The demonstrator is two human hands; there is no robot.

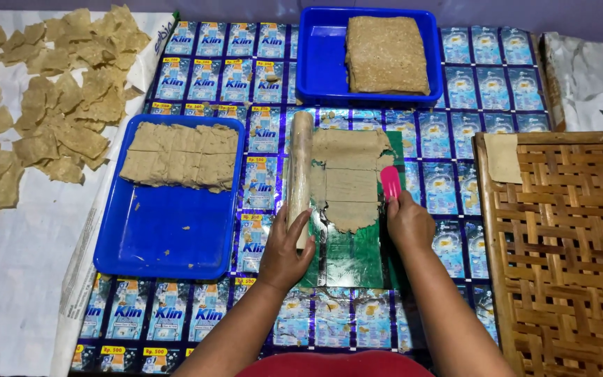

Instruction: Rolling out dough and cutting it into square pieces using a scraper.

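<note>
- Brown dough sheet [347, 183], rolled thin and scored into rectangles, lies on a green mat [349, 258] at the middle of the surface [448, 188], directly before the person; the mat appears to keep the dough off the printed sachet-pattern covering.
- Left hand [284, 251] closes around the near end of a rolling pin [299, 174], which rests along the sheet's left edge, apparently parked clear of the cut lines yet within reach.
- Right hand [407, 222] grips a pink cutter [390, 181], its tip touching the sheet's right edge; the blade itself cannot be made out.
- Near blue tray [169, 244], just left of the mat, holds a row of cut pieces [179, 157] at its far end, its near part bare.
- Far blue tray [322, 77] carries a thick uncut dough slab [387, 54], set beyond the work area.
- Woven bamboo rack [567, 265] at right bears a single piece [502, 158] in its far corner; open weave would suit airing.
- Pale sheet [8, 279] at left carries many scattered irregular pieces [57, 105], spread apart rather than stacked.
</note>
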